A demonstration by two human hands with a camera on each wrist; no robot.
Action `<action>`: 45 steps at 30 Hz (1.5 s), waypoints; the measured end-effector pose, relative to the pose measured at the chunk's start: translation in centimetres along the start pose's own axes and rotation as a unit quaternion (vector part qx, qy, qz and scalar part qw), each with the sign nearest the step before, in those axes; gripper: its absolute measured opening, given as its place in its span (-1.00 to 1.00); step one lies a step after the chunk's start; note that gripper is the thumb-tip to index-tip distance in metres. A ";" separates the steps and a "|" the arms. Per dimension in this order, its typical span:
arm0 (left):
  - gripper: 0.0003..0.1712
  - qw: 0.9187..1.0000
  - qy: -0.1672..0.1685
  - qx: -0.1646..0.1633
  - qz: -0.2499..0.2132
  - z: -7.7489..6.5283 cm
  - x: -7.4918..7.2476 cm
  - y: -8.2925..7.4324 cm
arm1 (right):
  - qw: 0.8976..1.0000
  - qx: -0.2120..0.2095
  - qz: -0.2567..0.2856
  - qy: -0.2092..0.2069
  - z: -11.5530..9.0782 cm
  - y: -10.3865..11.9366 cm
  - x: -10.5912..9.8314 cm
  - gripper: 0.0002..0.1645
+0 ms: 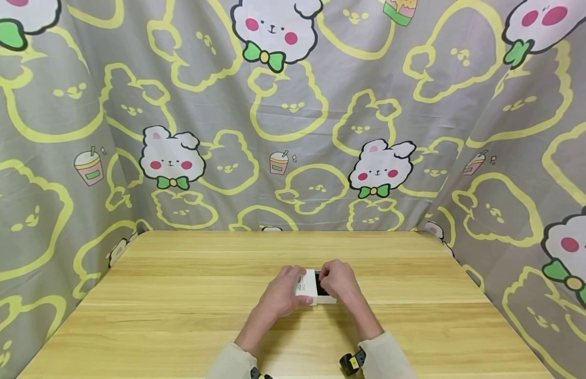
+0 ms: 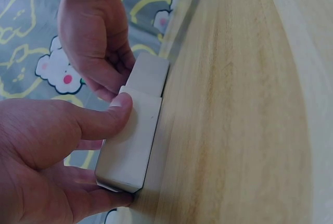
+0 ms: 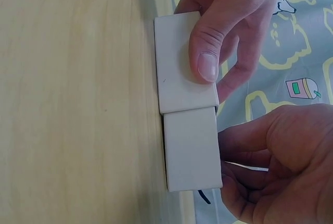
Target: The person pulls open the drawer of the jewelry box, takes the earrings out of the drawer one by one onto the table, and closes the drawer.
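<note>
Wht box, tray pt. out, on tbl

Grey cartoon-print curtains around a pale wooden table.

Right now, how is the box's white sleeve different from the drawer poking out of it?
The sleeve has dark writing on top; the drawer shows black inside. The left hand grips the sleeve; the right hand has its fingers at the drawer. The sleeve is slightly wider than the drawer. Both are whitish outside.

The white box bears illegible dark lettering.
</note>
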State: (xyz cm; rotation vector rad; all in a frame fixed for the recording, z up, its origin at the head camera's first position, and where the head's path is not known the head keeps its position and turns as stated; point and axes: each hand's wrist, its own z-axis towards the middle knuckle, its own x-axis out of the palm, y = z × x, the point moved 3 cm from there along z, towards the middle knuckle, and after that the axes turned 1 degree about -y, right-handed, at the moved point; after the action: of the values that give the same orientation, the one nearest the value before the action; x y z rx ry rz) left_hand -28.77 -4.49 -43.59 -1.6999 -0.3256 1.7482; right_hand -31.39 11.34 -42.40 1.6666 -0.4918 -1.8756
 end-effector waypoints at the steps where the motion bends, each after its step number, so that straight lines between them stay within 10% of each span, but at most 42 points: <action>1: -0.24 1.000 0.000 0.000 0.000 0.0 0.0 0.0 | 1.000 0.001 0.001 0.001 0.0 0.0 0.0 -0.77; 45: -0.24 1.000 -0.002 0.009 0.002 0.1 0.0 0.1 | 1.000 0.010 0.002 -0.005 0.2 -0.4 0.0 -0.77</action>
State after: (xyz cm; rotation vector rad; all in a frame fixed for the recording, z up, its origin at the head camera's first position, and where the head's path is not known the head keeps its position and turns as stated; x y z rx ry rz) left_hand -28.85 -4.50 -43.66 -1.6854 -0.3089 1.7525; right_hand -31.65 11.61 -42.57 1.6681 -0.5185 -1.8821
